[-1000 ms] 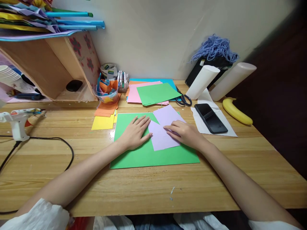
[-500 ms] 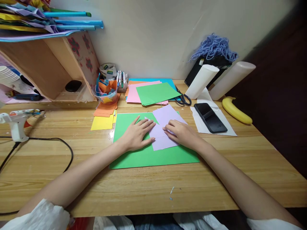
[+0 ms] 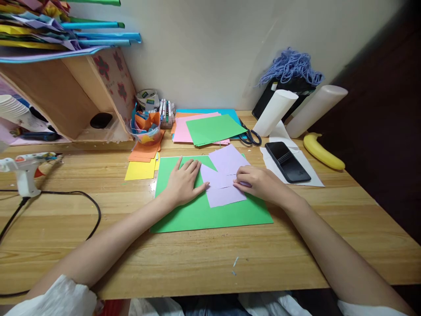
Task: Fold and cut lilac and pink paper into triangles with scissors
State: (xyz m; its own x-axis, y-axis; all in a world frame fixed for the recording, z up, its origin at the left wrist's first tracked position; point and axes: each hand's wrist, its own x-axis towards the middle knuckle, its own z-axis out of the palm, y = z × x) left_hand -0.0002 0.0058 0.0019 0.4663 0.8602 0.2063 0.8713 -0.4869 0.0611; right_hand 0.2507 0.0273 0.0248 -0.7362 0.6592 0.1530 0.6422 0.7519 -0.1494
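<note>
Pieces of light purple paper (image 3: 225,197) overlap on a large green sheet (image 3: 210,219) in front of me. A crease or edge line runs across the lower one, and another purple piece (image 3: 228,159) lies tilted behind it. My left hand (image 3: 184,182) rests flat with fingers spread, on the green sheet and the left edge of the purple paper. On the right side, my right hand (image 3: 258,182) is closed, its thumb and fingers pinched at the purple paper's right edge. That hand covers part of the paper's right end.
Behind lie stacked coloured sheets (image 3: 215,129) and black scissors (image 3: 250,138). To the right are a phone (image 3: 287,162), a banana (image 3: 324,152) and a white roll (image 3: 276,113). Leftward are orange and yellow papers (image 3: 140,170), a tub of scraps (image 3: 146,131) and a corded glue gun (image 3: 26,173).
My right hand has slid right along the purple paper, uncovering more of its middle. My left hand has shifted slightly left, its fingers drawn back from the paper.
</note>
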